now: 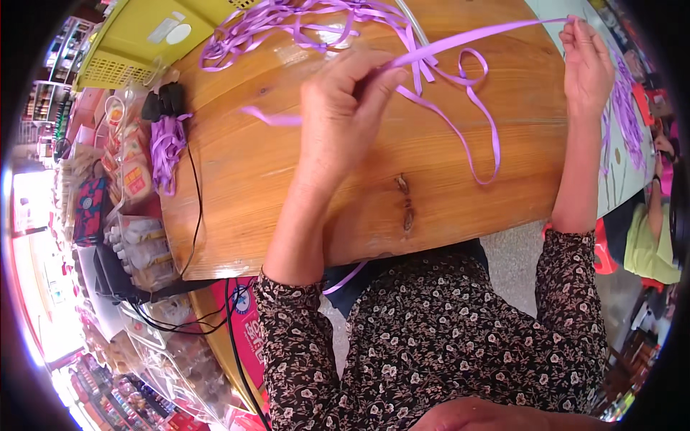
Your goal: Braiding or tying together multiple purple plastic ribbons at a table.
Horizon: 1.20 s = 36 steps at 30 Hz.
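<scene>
A purple ribbon is stretched between my two hands above the wooden table. My left hand is closed round one part of it, and a blurred tail sticks out on the left of the fist. At the far right, my right hand pinches the ribbon between thumb and fingers, raised past the table's right edge. Below the taut stretch, a loose loop of purple ribbon lies on the tabletop. A tangled heap of the same ribbon spreads along the far side of the table.
A yellow-green plastic basket stands at the far left. A purple ribbon bundle hangs beside a black cable on the left edge. Packaged goods crowd that side. Rightward, more ribbon lies on a pale table; a person in light green is near it.
</scene>
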Available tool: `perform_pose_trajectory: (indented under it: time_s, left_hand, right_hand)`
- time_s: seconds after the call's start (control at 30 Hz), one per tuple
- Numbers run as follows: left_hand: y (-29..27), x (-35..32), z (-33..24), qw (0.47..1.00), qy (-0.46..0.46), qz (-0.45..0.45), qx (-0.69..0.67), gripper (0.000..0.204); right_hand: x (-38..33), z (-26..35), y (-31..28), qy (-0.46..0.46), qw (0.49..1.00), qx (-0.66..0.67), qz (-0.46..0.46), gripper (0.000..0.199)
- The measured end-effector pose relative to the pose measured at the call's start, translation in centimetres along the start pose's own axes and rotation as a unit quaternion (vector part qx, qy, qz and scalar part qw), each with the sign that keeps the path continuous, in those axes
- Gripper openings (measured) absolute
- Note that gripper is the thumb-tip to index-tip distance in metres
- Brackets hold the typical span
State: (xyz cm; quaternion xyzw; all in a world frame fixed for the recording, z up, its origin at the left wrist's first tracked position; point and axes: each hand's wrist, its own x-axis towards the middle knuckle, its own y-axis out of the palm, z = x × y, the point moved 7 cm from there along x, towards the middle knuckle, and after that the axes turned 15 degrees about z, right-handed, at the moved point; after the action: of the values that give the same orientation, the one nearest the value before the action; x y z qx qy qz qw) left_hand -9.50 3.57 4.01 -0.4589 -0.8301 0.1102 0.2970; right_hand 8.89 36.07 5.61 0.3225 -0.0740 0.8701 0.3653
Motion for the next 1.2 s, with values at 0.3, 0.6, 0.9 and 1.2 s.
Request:
perform_pose_trajectory:
  time_s: [0.3, 0.6, 0.9, 1.2]
  left_hand:
    - [-3.0, -3.3, 2.4, 0.974, -0.152, -0.004, -0.17, 0.016]
    - [-0.8, -4.2, 1.7, 0.944, -0.157, -0.019, -0.29, 0.017]
    - [1.3, -4.6, -2.5, 0.963, -0.109, 0.058, -0.24, 0.024]
    - [-0.3, -5.9, -6.1, 0.977, -0.092, 0.007, -0.194, 0.008]
  right_hand:
    - [0.4, -3.0, -0.6, 0.039, 0.994, -0.088, -0.043, 0.018]
    - [-3.8, 10.4, 13.9, -0.249, 0.845, -0.467, 0.073, 0.021]
    - [-9.8, 9.1, 22.3, -0.279, 0.862, -0.191, 0.377, 0.033]
    - [-9.5, 11.3, 18.5, -0.119, 0.905, -0.143, 0.381, 0.016]
